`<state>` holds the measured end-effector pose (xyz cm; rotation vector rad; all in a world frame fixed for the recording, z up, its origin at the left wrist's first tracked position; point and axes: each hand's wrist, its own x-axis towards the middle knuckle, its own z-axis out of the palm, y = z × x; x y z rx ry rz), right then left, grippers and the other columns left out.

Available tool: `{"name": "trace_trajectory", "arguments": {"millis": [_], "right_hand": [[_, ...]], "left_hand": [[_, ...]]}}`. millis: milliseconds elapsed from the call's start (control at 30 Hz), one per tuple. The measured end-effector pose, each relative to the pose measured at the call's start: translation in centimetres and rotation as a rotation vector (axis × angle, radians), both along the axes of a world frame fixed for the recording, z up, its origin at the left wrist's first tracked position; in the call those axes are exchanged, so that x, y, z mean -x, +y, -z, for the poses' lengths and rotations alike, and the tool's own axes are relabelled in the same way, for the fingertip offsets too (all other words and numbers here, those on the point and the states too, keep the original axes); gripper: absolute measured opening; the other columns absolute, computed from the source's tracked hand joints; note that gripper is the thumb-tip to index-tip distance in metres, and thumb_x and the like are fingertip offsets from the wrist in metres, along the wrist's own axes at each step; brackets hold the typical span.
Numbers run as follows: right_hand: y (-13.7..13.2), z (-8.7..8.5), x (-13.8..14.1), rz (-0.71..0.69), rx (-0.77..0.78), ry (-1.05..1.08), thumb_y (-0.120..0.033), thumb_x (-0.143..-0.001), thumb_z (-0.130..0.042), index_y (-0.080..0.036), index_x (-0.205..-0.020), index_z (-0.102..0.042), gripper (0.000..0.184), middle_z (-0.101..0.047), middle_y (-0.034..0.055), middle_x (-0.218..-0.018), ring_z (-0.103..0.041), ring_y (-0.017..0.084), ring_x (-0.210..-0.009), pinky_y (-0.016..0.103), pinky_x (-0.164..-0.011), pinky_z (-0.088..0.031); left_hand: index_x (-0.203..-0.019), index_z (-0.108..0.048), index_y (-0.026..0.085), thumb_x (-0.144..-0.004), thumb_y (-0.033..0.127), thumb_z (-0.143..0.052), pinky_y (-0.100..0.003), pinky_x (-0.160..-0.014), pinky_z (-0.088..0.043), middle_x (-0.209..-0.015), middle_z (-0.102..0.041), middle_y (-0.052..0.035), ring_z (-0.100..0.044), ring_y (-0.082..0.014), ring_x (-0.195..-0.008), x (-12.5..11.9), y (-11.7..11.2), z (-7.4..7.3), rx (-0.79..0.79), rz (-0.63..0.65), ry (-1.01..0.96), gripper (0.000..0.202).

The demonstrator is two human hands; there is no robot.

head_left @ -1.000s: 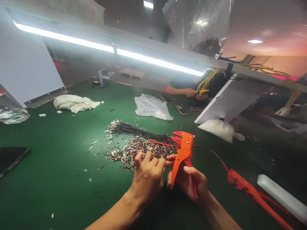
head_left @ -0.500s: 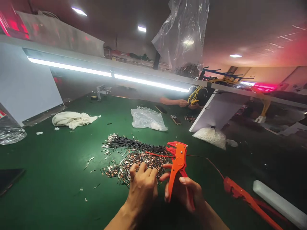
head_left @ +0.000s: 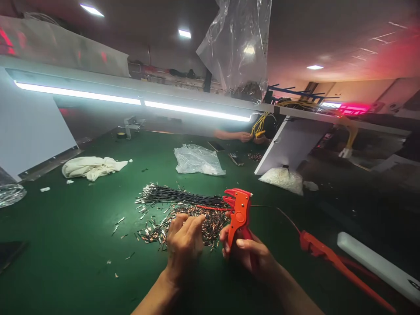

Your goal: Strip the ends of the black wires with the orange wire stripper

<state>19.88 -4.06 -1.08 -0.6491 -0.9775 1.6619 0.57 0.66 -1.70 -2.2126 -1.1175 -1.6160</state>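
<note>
My right hand (head_left: 251,253) grips an orange-red wire stripper (head_left: 241,216), fingers wrapped round its handles and jaws facing left. My left hand (head_left: 185,240) is curled closed above the near side of a pile of short wire offcuts (head_left: 213,223). Its fingertips face away, so what they hold, if anything, is hidden. Beyond the pile lies a bundle of black wires (head_left: 183,195) with silvery terminals at the left ends; its right ends reach the stripper's jaws. A red strip (head_left: 210,207) runs leftward from the stripper.
A second orange-red tool (head_left: 328,256) and a white bar (head_left: 370,258) lie at right. Farther back are a plastic bag (head_left: 198,159), a white cloth (head_left: 92,167) and a tied bag of pale bits (head_left: 284,180). Across the table, another person's hands (head_left: 244,137) hold yellow wires.
My right hand has squeezed the stripper's handles closer together. My left hand has moved slightly left and up, its fingers still curled. The whole view has shifted a little.
</note>
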Motion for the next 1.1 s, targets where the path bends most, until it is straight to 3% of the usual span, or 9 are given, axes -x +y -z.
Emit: {"name": "trace_trajectory", "arguments": {"millis": [100, 267, 433, 600, 733, 933, 1100], "right_hand": [[0.2, 0.3, -0.3, -0.002, 0.039, 0.005, -0.023, -0.082, -0.064, -0.013, -0.096, -0.065, 0.017, -0.06, 0.0064, -0.089, -0.054, 0.017, -0.075, 0.033, -0.069, -0.045], [-0.1, 0.3, -0.3, -0.053, 0.121, 0.081, -0.032, -0.089, -0.064, -0.018, -0.112, -0.057, 0.028, -0.062, 0.0065, -0.095, -0.06, 0.018, -0.075, 0.034, -0.069, -0.047], [-0.5, 0.8, 0.1, -0.194, 0.182, 0.098, -0.039, -0.094, -0.059, -0.019, -0.124, -0.05, 0.038, -0.068, 0.0097, -0.098, -0.07, 0.026, -0.087, 0.043, -0.081, -0.05], [-0.3, 1.7, 0.3, -0.266, 0.176, 0.1, -0.042, -0.092, -0.06, -0.017, -0.117, -0.051, 0.036, -0.073, 0.013, -0.096, -0.074, 0.027, -0.078, 0.038, -0.068, -0.054], [-0.1, 1.4, 0.0, -0.255, 0.165, 0.075, -0.037, -0.09, -0.061, -0.015, -0.107, -0.055, 0.029, -0.074, 0.0143, -0.092, -0.074, 0.025, -0.072, 0.034, -0.061, -0.055], [-0.4, 0.8, -0.4, -0.292, 0.186, 0.087, -0.036, -0.085, -0.064, -0.013, -0.117, -0.057, 0.04, -0.075, 0.0148, -0.092, -0.074, 0.026, -0.072, 0.035, -0.059, -0.056], [-0.5, 0.8, -0.5, -0.318, 0.203, 0.112, -0.038, -0.082, -0.067, -0.013, -0.116, -0.058, 0.043, -0.077, 0.0149, -0.089, -0.075, 0.027, -0.071, 0.034, -0.056, -0.057]], "left_hand": [[-0.105, -0.062, 0.016, -0.084, 0.002, -0.062, -0.03, -0.071, -0.042, -0.072, -0.066, -0.001, -0.048, -0.0175, -0.075, 0.5, 0.4, -0.2, 0.0, 0.011, -0.028, 0.025], [-0.106, -0.063, 0.017, -0.085, 0.003, -0.062, -0.031, -0.074, -0.044, -0.076, -0.065, -0.0028, -0.049, -0.0169, -0.075, 1.3, 1.1, -0.5, 0.006, -0.001, -0.043, 0.025], [-0.106, -0.063, 0.019, -0.086, 0.005, -0.062, -0.029, -0.072, -0.044, -0.077, -0.061, -0.0021, -0.05, -0.0162, -0.076, 1.4, 1.0, -0.8, -0.015, -0.042, -0.036, 0.024], [-0.103, -0.063, 0.017, -0.088, 0.006, -0.06, -0.028, -0.067, -0.042, -0.073, -0.057, -0.0019, -0.047, -0.0157, -0.07, 1.2, 0.9, -0.9, 0.005, -0.082, -0.031, 0.019], [-0.108, -0.06, 0.017, -0.09, 0.008, -0.057, -0.029, -0.067, -0.041, -0.072, -0.056, -0.0012, -0.046, -0.0157, -0.069, 1.2, 0.9, -1.0, 0.034, -0.092, -0.01, 0.02], [-0.105, -0.06, 0.02, -0.086, 0.003, -0.06, -0.029, -0.068, -0.041, -0.074, -0.058, -0.0009, -0.047, -0.0151, -0.071, 1.3, 0.3, -1.5, -0.024, -0.031, -0.02, 0.025], [-0.105, -0.063, 0.022, -0.082, 0.002, -0.064, -0.031, -0.073, -0.042, -0.079, -0.061, -0.0028, -0.05, -0.0169, -0.077, 1.5, 0.1, -1.8, -0.054, -0.086, -0.022, 0.03]]}}
